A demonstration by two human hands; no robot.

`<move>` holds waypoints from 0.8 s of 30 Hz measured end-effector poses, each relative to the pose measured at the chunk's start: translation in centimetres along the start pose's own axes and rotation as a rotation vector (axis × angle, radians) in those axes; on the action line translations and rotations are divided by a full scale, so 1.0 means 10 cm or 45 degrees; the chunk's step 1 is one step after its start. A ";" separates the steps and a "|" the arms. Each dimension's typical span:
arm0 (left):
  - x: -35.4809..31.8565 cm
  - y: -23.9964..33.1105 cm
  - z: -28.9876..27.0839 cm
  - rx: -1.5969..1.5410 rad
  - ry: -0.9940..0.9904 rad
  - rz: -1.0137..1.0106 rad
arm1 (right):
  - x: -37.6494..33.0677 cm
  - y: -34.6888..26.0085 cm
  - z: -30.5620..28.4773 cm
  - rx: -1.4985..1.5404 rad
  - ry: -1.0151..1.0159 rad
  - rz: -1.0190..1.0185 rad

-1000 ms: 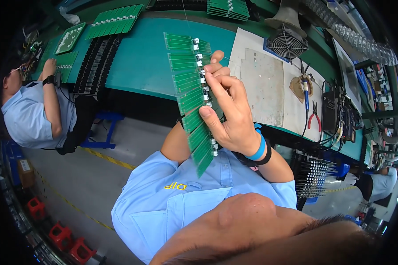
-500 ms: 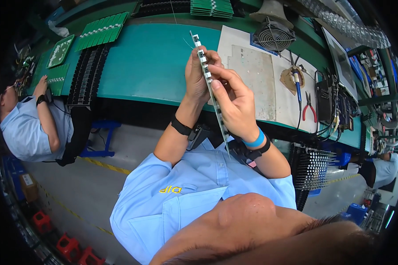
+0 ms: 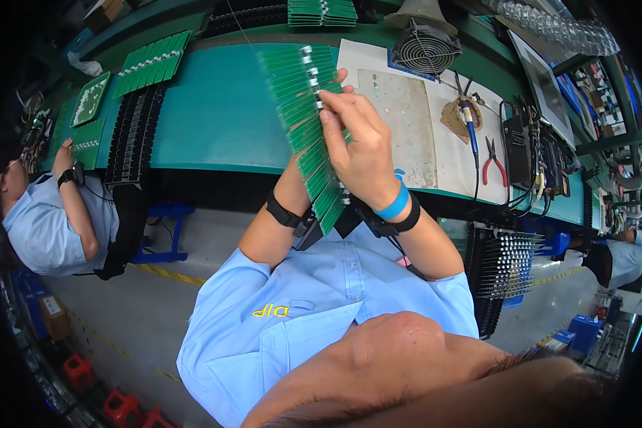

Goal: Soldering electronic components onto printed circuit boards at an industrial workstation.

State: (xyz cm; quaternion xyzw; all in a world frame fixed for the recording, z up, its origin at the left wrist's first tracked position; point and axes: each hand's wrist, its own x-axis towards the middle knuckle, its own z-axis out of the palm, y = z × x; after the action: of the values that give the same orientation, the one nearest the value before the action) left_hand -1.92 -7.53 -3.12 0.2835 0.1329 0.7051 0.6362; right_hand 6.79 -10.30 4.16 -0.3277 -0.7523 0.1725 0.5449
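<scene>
A green circuit board panel [image 3: 303, 107], cut into many narrow strips with a row of small white components [image 3: 312, 71] along it, is held up in front of me, its face tilted into sight. My left hand [image 3: 344, 78] grips the panel from behind. Most of that hand is hidden by the board, with fingertips showing past its right edge. My right hand [image 3: 364, 143] is at the panel's front, thumb and forefinger pinched at one of the white components in the row.
Beyond the panel lies a green bench mat [image 3: 207, 107]. To the right are a metal plate [image 3: 399, 121], a fan [image 3: 426, 51], a soldering iron [image 3: 471, 125] and red-handled pliers [image 3: 493, 164]. A black rack [image 3: 132, 132] stands left, beside a seated co-worker [image 3: 60, 214].
The panel has turned from nearly edge-on to showing its green face and has shifted left. Both hands moved slightly left with it, the right still pinching at the component row.
</scene>
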 end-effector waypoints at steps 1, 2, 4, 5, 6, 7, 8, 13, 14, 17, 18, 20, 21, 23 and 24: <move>-0.03 0.03 0.07 0.110 0.050 0.021 | -0.01 0.00 0.04 -0.035 0.001 -0.026; -0.05 0.06 0.10 0.111 0.051 0.022 | -0.02 -0.01 0.07 -0.070 0.003 -0.052; -0.08 0.14 0.12 -0.079 -0.036 -0.006 | -0.02 0.00 0.14 -0.102 -0.009 -0.068; -0.09 0.18 0.12 -0.174 -0.079 -0.019 | -0.02 0.00 0.17 -0.136 -0.021 -0.085; -0.11 0.21 0.11 -0.270 -0.121 -0.031 | -0.02 0.01 0.19 -0.170 -0.033 -0.101; -0.12 0.25 0.10 -0.366 -0.164 -0.044 | -0.04 0.02 0.20 -0.168 -0.036 -0.100; -0.12 0.27 0.08 -0.464 -0.206 -0.056 | -0.05 0.03 0.22 -0.179 -0.052 -0.098; -0.13 0.34 -0.09 -0.514 -0.113 -0.135 | -0.05 0.02 0.25 -0.197 -0.151 -0.073; -0.14 0.36 -0.09 -0.515 -0.108 -0.129 | -0.05 0.02 0.25 -0.198 -0.175 -0.060; -0.17 0.38 -0.02 -0.510 -0.091 -0.130 | -0.05 0.03 0.28 -0.192 -0.210 -0.049; -0.18 0.37 -0.05 -0.512 -0.086 -0.125 | -0.06 0.04 0.29 -0.191 -0.224 -0.042; -0.16 0.36 -0.11 -0.747 -0.216 -0.136 | -0.06 0.05 0.30 -0.199 -0.239 -0.048; -0.17 0.35 -0.13 -0.863 -0.282 -0.141 | -0.06 0.05 0.31 -0.208 -0.249 -0.052; -0.21 0.33 -0.15 -0.760 -0.244 -0.107 | -0.06 0.06 0.31 -0.216 -0.263 -0.056; -0.23 0.36 -0.09 -0.655 -0.208 -0.083 | -0.06 0.06 0.31 -0.207 -0.260 -0.056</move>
State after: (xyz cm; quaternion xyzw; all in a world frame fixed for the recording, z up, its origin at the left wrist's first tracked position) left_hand -5.33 -10.16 -2.43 0.1642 -0.0933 0.6696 0.7183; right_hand 4.18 -10.00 2.26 -0.3350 -0.8223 0.1315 0.4409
